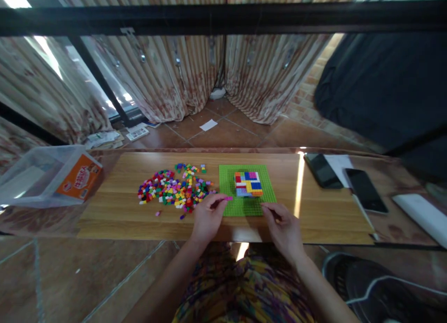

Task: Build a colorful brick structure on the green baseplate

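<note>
My left hand (pixel 209 216) pinches a small magenta toy brick (pixel 228 198) between thumb and forefinger, over the left front part of a green baseplate (pixel 226 174). On the plate stands a squarish block of stacked bricks (pixel 248 184) in red, blue, yellow, white, orange and pink. My right hand (pixel 283 225) is at the plate's front right edge, its thumb and forefinger closed together; whether anything small is between them I cannot make out. Just left of my left hand spreads a pile of loose coloured bricks (pixel 174 188).
A clear plastic bin (pixel 45 174) with an orange label stands at the far left. Two dark phones (pixel 323 171) (pixel 366 189) and a white object (pixel 421 216) lie at the right. The wooden board (pixel 115 220) carries the bricks and baseplate, with a black rail (pixel 223 19) beyond.
</note>
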Action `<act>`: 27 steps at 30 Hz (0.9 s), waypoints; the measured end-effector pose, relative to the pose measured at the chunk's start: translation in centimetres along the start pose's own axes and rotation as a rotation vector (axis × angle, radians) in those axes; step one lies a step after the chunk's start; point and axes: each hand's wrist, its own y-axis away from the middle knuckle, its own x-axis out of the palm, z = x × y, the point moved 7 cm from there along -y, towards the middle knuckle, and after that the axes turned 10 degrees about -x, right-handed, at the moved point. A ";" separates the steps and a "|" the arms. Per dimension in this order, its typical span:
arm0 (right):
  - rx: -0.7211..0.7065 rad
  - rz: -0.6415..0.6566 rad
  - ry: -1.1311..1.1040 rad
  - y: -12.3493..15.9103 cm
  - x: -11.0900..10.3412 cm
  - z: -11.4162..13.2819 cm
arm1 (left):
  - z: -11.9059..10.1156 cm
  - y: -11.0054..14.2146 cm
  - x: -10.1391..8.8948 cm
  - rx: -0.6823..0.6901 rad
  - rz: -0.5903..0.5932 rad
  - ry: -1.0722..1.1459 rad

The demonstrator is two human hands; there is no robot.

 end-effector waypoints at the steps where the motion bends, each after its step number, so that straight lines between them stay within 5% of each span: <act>1: 0.018 -0.029 -0.006 -0.2 -0.6 -0.5 | -0.4 -0.5 0.6 0.025 0.015 -0.028; 12: 0.026 -0.117 -0.042 -3.3 -1.7 -1.5 | -2.6 -3.4 4.4 0.208 0.065 -0.293; 27: 0.036 -0.087 -0.088 -5.4 -0.2 -1.4 | -2.6 -3.8 5.2 0.224 0.040 -0.374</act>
